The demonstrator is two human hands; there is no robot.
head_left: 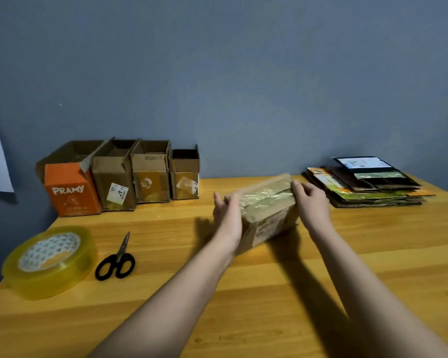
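"PRAMY" in white on the orange box (71, 192).

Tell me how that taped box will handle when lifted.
The taped box likely stays stiff, its seam sealed shut. The glossy tape may be slippery; the bare cardboard sides probably grip better. Its weight cannot be told: contents are hidden.

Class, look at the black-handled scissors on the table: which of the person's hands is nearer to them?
Left. The left hand presses the left end of the taped box, to the right of the scissors; the right hand holds the box's other end, farther off.
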